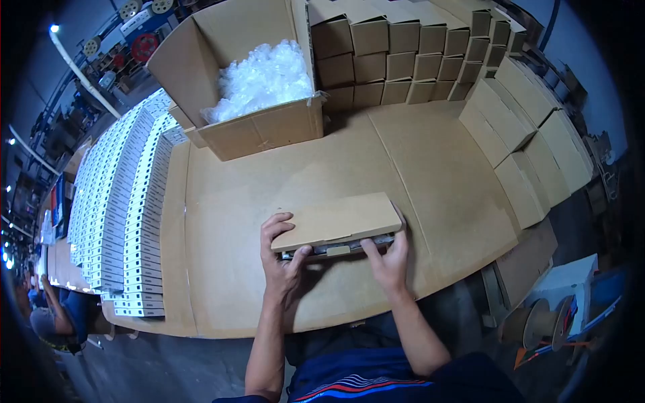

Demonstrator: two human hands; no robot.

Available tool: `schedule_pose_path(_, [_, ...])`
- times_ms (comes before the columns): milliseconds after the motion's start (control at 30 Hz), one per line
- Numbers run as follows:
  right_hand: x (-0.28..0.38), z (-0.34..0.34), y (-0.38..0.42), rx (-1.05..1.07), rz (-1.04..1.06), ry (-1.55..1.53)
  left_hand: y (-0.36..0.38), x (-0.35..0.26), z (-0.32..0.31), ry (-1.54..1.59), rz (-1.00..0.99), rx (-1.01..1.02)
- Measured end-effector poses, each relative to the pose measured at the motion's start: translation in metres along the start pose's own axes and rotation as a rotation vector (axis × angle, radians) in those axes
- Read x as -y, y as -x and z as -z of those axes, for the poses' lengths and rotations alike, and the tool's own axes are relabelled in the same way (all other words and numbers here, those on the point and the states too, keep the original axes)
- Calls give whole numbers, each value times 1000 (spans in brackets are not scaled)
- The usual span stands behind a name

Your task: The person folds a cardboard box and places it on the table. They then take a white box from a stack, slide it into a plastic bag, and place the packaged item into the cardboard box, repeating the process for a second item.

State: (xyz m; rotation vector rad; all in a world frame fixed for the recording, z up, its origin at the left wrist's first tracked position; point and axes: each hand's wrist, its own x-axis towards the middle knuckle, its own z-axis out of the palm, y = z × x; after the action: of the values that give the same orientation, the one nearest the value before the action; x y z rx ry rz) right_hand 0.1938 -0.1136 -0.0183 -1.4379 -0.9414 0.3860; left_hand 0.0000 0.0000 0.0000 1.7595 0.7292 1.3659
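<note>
A long, flat brown cardboard box is between my two hands, just over the cardboard-covered table. Its lid is nearly down, with a gap along the near edge where a dark strip of the contents shows. A small front tab sticks out below that gap. My left hand grips the box's left end, thumb at the front edge. On the right end, my right hand is closed around the corner, its thumb pressing at the gap. What lies inside cannot be made out.
Behind stands a large open carton with clear plastic bags. Stacked brown boxes line the back, and more boxes stand at right. White labelled boxes fill the left side. A person is at far left; a spool sits lower right.
</note>
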Motion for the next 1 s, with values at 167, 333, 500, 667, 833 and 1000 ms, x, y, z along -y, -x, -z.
schedule_pose_path(167, [47,-12,38,-61,143,214,7,-8,-1,14,65,4])
schedule_pose_path(333, [43,-16,38,-57,94,197,8,-13,4,-73,29,47])
schedule_pose_path(500, [45,-11,38,-53,103,222,10,-38,20,-617,-184,270])
schedule_pose_path(667, [46,-10,35,-35,119,206,23,-69,-8,-854,-157,354])
schedule_pose_path(833, [55,-2,23,-126,93,57,29,-54,-17,-775,-202,298])
schedule_pose_path(1000, [37,35,-2,-140,13,53,25,-57,-17,-741,-181,297])
